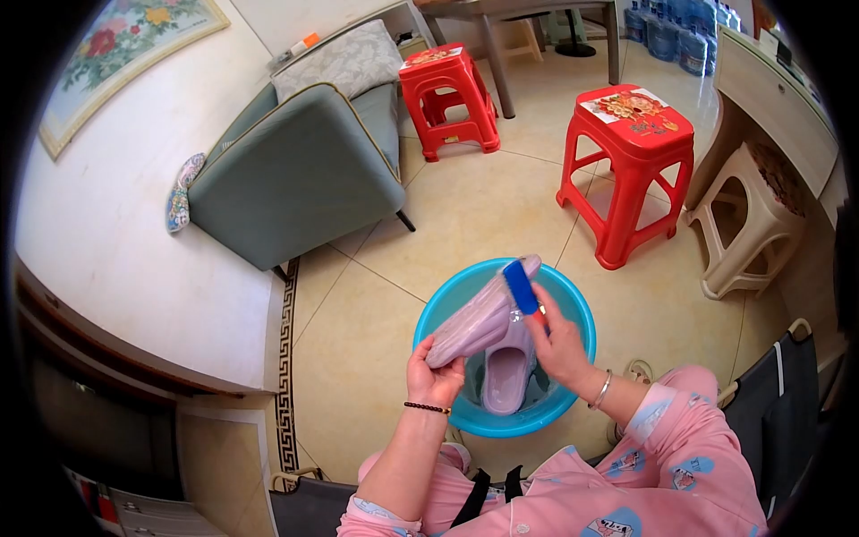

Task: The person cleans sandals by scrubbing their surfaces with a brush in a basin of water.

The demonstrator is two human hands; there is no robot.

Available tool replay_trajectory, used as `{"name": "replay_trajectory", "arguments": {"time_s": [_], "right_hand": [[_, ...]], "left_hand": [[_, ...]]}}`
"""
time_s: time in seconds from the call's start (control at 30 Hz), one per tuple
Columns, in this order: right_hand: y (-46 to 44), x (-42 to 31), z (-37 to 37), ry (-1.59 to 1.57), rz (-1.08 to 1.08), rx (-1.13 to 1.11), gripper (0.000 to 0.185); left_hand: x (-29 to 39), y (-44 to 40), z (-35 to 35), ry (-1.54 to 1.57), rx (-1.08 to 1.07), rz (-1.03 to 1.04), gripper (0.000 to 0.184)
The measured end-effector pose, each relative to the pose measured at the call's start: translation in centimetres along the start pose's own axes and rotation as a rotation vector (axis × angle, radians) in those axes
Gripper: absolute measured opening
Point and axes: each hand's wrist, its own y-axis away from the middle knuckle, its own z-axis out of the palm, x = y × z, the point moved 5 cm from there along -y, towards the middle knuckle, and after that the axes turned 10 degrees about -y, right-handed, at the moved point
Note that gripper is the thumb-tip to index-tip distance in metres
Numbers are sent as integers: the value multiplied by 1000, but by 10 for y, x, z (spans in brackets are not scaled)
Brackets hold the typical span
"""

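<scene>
My left hand (435,376) is closed around one end of a light purple slipper (479,322), held tilted above a blue basin (586,358) with its sole side towards me. In my right hand (561,340) is a scrub brush (520,286) with blue bristles and a red handle. The bristles are at the slipper's far end; whether they touch it I cannot tell. A second purple slipper (506,380) rests inside the basin, in what looks like water. Part of it is hidden behind the held slipper.
Two red plastic stools (626,130) stand beyond the basin, and a beige stool (756,215) is at the right by a desk (778,98). A grey-green armchair (295,170) stands at the left. Water jugs (676,40) are at the back right.
</scene>
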Motion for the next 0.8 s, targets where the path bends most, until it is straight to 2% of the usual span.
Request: {"name": "replay_trajectory", "arguments": {"time_s": [0.07,0.13,0.17,0.3,0.37,0.5,0.63,0.73,0.8], "right_hand": [[12,-7,7,-18,-70,-26,55],[26,-14,20,108,-42,-272,57],[28,-20,22,81,-178,-262,58],[19,-15,19,140,-164,-227,57],[7,-3,8,58,-89,-42,55],[-8,8,-6,-87,79,66,51],[1,9,-2,-96,106,53,52],[11,-5,5,-109,47,-11,54],[19,-10,12,-47,14,-140,56]], "left_hand": [[1,-2,-5,21,39,11,14],[3,-6,-9,46,-12,15,14],[3,-7,-10,45,-12,14,14],[3,-11,-12,24,-35,-22,17],[4,-13,-13,6,-61,-36,18],[0,-9,-8,8,-64,-63,19],[0,-3,-4,7,-92,-47,18],[2,-3,-4,21,-118,-32,17],[1,-6,-6,47,-133,-31,17]]}}
